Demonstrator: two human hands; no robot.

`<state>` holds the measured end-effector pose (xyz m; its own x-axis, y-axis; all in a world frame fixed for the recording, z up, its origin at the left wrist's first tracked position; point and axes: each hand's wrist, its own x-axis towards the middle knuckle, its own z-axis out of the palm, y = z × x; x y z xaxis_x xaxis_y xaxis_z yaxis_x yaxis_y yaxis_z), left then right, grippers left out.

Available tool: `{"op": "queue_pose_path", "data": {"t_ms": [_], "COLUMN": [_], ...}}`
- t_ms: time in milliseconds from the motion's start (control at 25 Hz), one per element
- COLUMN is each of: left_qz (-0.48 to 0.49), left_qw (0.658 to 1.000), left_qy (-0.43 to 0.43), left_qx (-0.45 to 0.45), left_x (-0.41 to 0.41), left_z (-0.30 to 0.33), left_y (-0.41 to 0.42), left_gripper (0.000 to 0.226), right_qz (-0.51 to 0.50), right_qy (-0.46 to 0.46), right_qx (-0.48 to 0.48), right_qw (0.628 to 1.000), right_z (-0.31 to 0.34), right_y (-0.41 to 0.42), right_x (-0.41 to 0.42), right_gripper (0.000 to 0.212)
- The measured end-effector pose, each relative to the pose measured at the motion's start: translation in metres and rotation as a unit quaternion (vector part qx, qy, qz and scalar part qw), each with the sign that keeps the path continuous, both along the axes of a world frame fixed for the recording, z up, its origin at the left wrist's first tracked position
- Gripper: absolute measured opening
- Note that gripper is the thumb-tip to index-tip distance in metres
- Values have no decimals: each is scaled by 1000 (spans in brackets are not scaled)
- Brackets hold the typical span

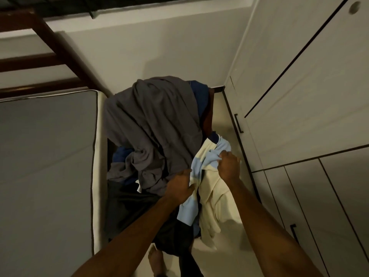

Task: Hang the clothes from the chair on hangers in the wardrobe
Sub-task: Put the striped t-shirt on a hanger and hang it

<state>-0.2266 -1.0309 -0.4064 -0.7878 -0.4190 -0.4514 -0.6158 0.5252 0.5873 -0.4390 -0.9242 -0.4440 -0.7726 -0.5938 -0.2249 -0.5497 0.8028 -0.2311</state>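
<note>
Dim light here, and the chair is almost wholly buried: only a dark brown strip of its back shows at the right edge of the pile. A big grey garment drapes over the top and hides nearly everything under it. Blue cloth peeks out at the upper right of the chair and again low on the left side, too covered to tell what it is. Something black hangs off the front of the chair, its shape lost in shadow. A bare foot shows below the chair, partly cut off by the left forearm.

Both hands are on the shirt, a cream piece with pale blue bands and a dark blue trim at its top end. It hangs at the right front corner of the chair, its top end against the pile, its lower part hanging beside the black cloth. The left hand has its fingers curled into the cloth at a blue band, just in front of the grey garment. The right hand clenches a bunch of the blue fabric higher up, fingers tucked out of sight.

Right of the chair stands the wardrobe, doors closed, dark handles on its panels. Left of the chair lies a mattress, cut off by the frame edge.
</note>
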Motion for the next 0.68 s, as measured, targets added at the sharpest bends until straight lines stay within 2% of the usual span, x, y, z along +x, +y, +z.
{"op": "queue_pose_path", "data": {"t_ms": [120, 200, 280, 360, 440, 560, 600, 680], "left_qz": [5, 28, 25, 10, -1, -9, -6, 16], "left_qw": [1000, 998, 998, 997, 993, 978, 975, 965], "left_qy": [14, 34, 50, 69, 120, 208, 224, 262], "left_qx": [20, 44, 42, 25, 3, -7, -9, -2], "left_x": [-14, -22, -34, -50, -66, -77, -78, -77], "left_z": [11, 24, 34, 47, 68, 97, 111, 132], "left_y": [5, 9, 11, 10, 15, 23, 23, 19], "left_gripper": [70, 89, 106, 115, 103, 48, 41, 46], "right_qz": [-5, -21, -41, -39, -14, -4, -11, -30], "right_qy": [-43, -94, -123, -142, -159, -188, -197, -214], "right_qx": [-116, -164, -215, -271, -305, -348, -361, -393], "right_qw": [992, 982, 968, 951, 939, 919, 911, 894], "right_z": [19, 43, 73, 110, 147, 186, 198, 219], "right_y": [23, 37, 48, 52, 54, 58, 60, 63], "right_x": [-2, -1, -1, -1, 5, 19, 22, 26], "right_gripper": [10, 10, 17, 33, 39, 26, 25, 22]}}
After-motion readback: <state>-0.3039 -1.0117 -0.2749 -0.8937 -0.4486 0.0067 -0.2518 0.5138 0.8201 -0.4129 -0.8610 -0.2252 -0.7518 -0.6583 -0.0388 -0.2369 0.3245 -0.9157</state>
